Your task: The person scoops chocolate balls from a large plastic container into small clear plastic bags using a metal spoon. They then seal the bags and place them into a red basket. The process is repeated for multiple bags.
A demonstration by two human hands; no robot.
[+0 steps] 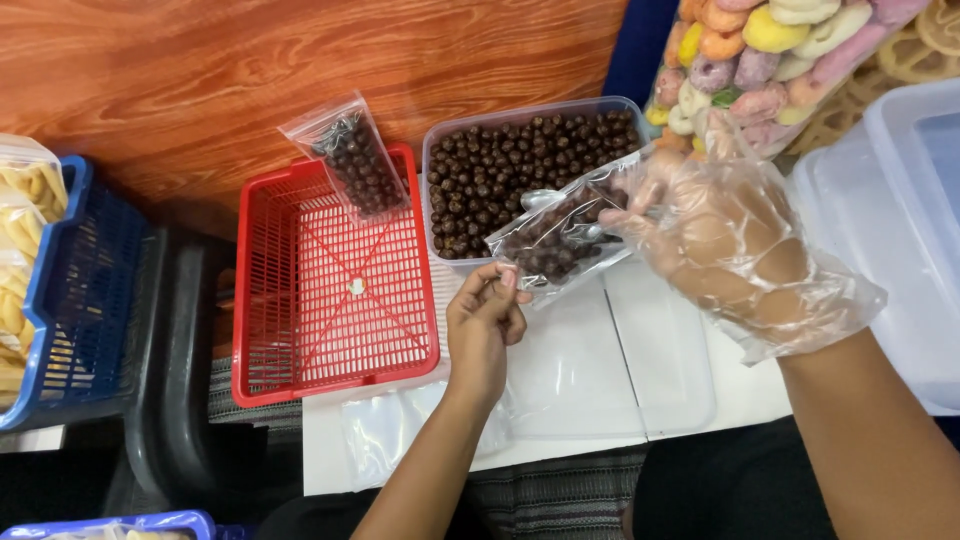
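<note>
Plastic bag point(562, 238) w/ choc balls, both hands gripping, red basket point(335, 290) nearby

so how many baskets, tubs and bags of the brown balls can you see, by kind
small clear bags of brown balls: 2, one in the left hand and right hand at, one in the red basket at
baskets: 2, red, blue
tub of brown balls: 1
total: 5

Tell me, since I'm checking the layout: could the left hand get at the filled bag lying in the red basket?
Probably yes. The left hand now pinches the small bag, but the filled bag lies uncovered on the red basket rim, nothing between them.
</note>
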